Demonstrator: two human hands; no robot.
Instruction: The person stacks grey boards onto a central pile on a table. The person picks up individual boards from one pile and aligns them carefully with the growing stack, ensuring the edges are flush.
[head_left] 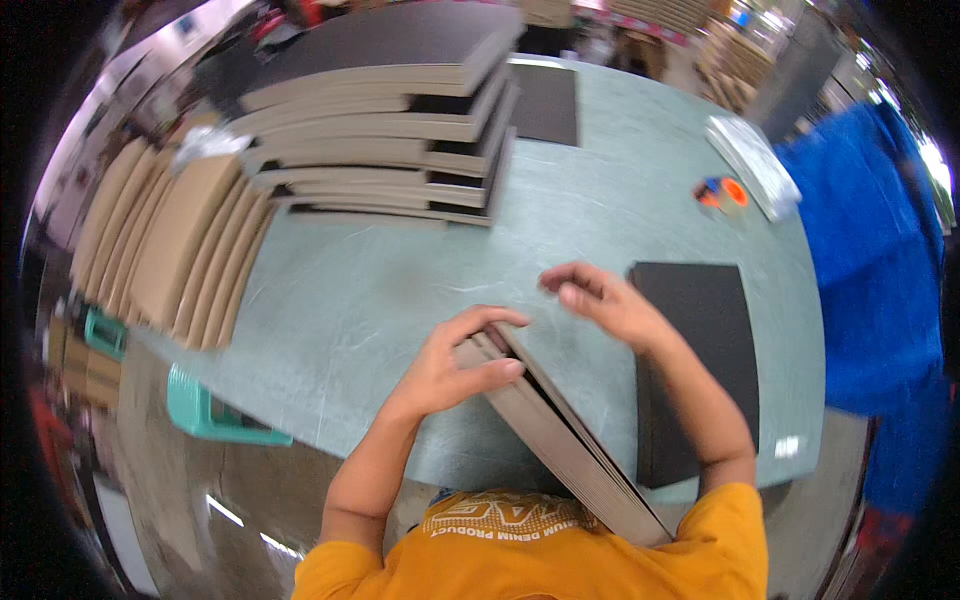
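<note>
My left hand [440, 370] grips the top end of a sheaf of thin grey-edged boards [555, 440], thumb on one side and fingers over the other. The sheaf stands on edge at the table's near side, slanting back against my orange shirt. A dark gap shows between its boards near the right face. My right hand [605, 303] is raised to the right of the sheaf, fingers slightly bent and apart, with nothing in it. Under my right forearm lies a flat black board [695, 350], partly hidden by the arm.
The pale green table [400, 270] carries a tall stack of black, grey-edged boards [360, 130] at the far left. Brown cardboard bundles [190, 250] stand beside it. At the right are an orange tape roll [735, 192], a plastic-wrapped white pack [752, 165] and blue sheeting [865, 260].
</note>
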